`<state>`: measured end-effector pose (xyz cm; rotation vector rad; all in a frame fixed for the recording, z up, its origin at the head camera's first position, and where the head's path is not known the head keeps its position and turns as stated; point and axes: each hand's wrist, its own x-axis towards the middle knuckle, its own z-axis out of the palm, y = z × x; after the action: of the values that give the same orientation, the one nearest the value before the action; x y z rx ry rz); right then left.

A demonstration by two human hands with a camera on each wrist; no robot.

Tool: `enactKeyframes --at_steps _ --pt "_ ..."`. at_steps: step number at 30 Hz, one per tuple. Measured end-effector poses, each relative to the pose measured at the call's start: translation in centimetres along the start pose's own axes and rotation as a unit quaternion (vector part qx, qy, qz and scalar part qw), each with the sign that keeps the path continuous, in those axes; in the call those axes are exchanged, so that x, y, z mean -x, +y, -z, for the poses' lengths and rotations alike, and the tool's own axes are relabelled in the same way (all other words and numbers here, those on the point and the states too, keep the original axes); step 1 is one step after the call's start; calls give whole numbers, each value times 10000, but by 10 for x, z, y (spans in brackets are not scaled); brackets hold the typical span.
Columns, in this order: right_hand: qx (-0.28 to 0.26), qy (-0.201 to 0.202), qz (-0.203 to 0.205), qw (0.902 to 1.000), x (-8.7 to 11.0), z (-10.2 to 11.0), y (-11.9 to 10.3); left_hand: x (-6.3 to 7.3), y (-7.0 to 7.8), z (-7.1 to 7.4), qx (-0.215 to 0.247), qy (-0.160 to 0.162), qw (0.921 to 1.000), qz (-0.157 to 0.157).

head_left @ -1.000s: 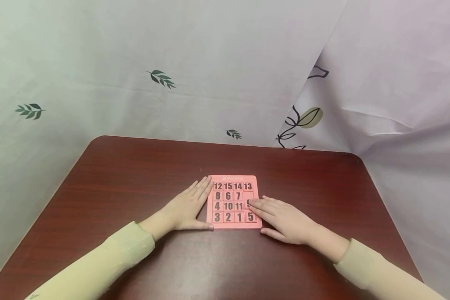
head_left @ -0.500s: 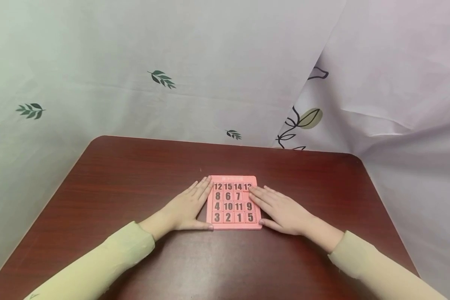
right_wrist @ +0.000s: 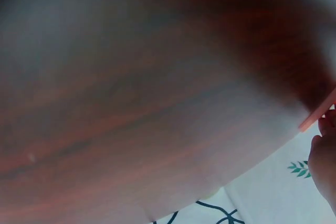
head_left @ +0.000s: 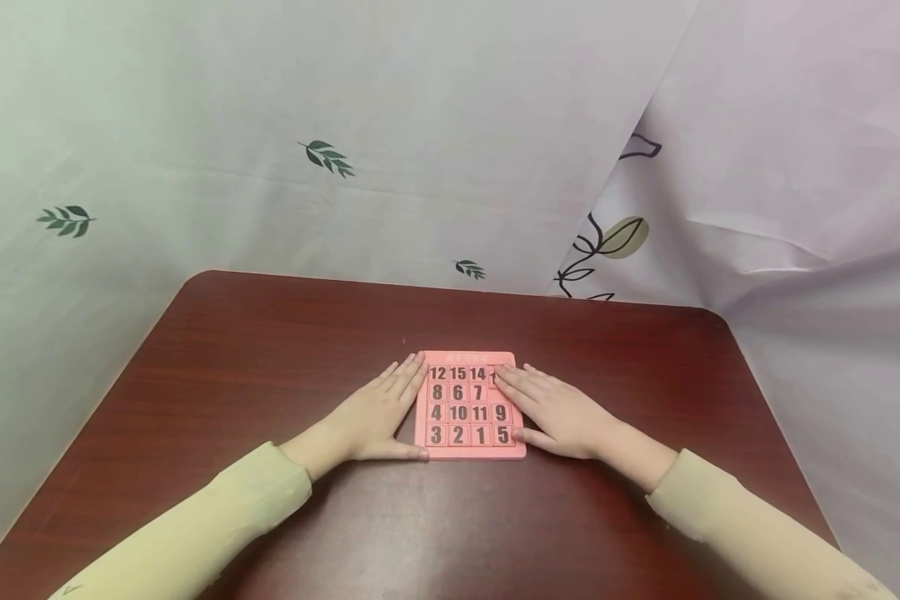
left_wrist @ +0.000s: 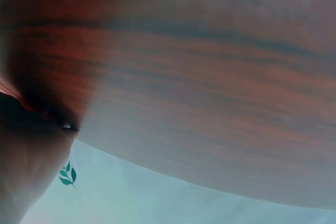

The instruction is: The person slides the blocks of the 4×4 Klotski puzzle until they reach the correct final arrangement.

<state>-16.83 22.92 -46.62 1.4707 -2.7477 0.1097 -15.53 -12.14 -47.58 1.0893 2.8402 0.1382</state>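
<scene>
A pink sliding number puzzle (head_left: pixel 471 452) lies flat on the table in the head view. Along its left edge my left hand (head_left: pixel 363 421) rests with fingers extended, the thumb at the near left corner. My right hand (head_left: pixel 566 417) reaches over the right edge, its straight fingertips on the top-right tile (head_left: pixel 493 379), which they mostly cover. That tile sits slightly below its row, and a gap shows in the second row under the fingers. The right thumb touches the right rim beside the 5 tile (head_left: pixel 503 434). In the right wrist view only part of the hand (right_wrist: pixel 326 166) and the puzzle's edge show.
The dark red wooden table (head_left: pixel 307 325) has rounded far corners. Pale cloth (head_left: pixel 420 125) with leaf prints hangs behind and at both sides of it.
My right hand has moved away from me along the right column. The 9 tile has slid down into the third row, and the 13 tile has dropped slightly. My left hand stays put.
</scene>
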Motion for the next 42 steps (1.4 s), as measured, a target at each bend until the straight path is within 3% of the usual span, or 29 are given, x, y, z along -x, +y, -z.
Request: enactKeyframes --at_steps 11,19,27,36,42 --pt "123 128 179 9997 7 -2 -11 4 -4 2 7 47 10000 -30" --pt "-168 -20 52 9998 -23 -2 -8 4 -4 -4 -263 181 9993 -198" --pt "-256 -406 -70 9988 -48 2 -9 3 -3 1 -343 155 9989 -268" --pt "-40 -240 -5 9997 -27 4 1 6 -2 2 -119 87 9998 -166" --pt "-14 -162 25 9999 -16 4 7 1 -2 -2 -164 213 9993 -245"
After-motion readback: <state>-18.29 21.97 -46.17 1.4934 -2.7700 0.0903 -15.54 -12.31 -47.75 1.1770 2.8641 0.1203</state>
